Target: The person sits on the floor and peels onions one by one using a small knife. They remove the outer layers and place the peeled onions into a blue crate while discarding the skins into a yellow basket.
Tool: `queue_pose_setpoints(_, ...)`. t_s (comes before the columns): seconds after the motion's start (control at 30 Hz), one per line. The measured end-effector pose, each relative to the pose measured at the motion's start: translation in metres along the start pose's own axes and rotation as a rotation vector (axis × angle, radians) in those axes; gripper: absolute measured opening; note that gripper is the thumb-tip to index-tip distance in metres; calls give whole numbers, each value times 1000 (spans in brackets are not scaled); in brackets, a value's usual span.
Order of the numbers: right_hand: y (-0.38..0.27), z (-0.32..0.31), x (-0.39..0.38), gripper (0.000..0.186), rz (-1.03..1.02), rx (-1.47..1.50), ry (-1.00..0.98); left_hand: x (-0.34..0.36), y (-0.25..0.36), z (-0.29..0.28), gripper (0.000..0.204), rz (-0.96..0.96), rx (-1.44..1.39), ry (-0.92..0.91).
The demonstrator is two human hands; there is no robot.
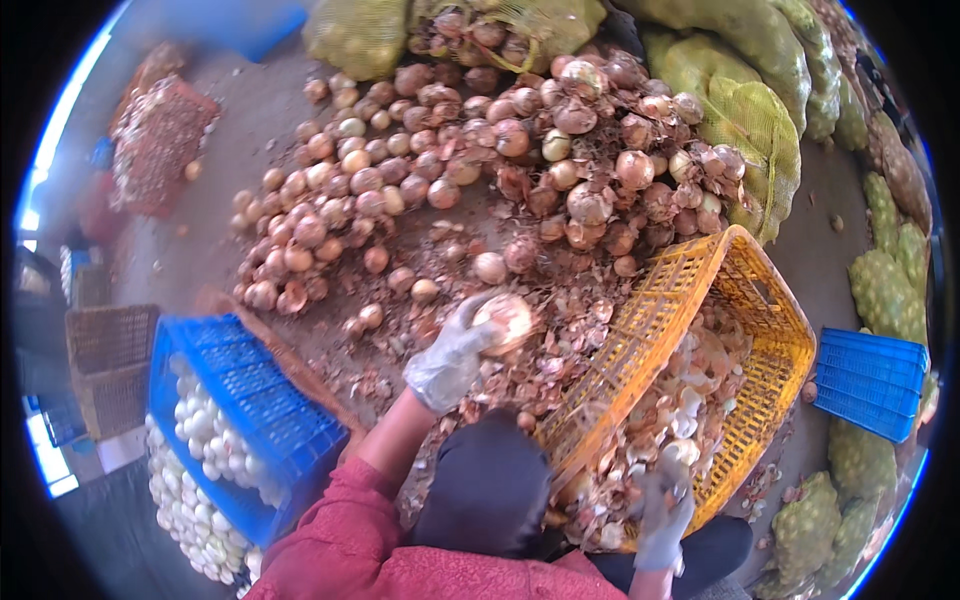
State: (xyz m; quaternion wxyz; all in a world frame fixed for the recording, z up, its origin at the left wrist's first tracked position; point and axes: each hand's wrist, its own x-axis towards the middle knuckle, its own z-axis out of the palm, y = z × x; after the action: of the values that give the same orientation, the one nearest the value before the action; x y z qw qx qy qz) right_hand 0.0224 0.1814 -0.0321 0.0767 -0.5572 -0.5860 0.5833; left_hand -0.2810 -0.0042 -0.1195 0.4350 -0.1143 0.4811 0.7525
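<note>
Low at the knees, the gloved right hand (662, 530) points forward at the tilted yellow crate (640, 345) of onion peelings (705, 385); whether it grips anything, I can't tell. Further out, left arm stretched forward, and the gloved left hand (442, 368) has its fingers curled round an onion (508, 322): round, pale-faced, brownish-edged, above skin-strewn ground, just short of the big unpeeled heap (590, 150)!

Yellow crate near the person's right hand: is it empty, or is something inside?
Not empty: loose onion skins are heaped between the walls of the yellow crate. How deep they go, I cannot tell.
</note>
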Motion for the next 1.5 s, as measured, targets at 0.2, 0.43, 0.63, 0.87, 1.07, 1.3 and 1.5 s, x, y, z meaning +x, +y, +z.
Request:
queue_pose_setpoints(0.2,-90,68,-19,74,-471,294,-537,-130,80,100,83,498,521,-386)
queue_pose_setpoints(0.43,-58,32,-60,45,-321,390,-692,-216,20,108,105,799,1190,-414)
queue_pose_setpoints(0.63,-14,-31,-84,32,-526,-125,-537,-235,-63,101,97,231,202,-263)
queue_pose_setpoints(0.87,-2,-58,-136,22,-372,29,-818,-246,-79,112,73,319,330,-243)
queue_pose_setpoints(1.07,26,-54,-126,21,-233,-17,-928,-250,-99,122,54,457,396,-191)
queue_pose_setpoints(1.3,38,-47,-98,17,-311,-119,-870,-248,-116,122,99,478,101,-198)
queue_pose_setpoints(1.5,51,-22,-80,13,-822,-445,-353,-235,-114,110,67,139,-74,-175)
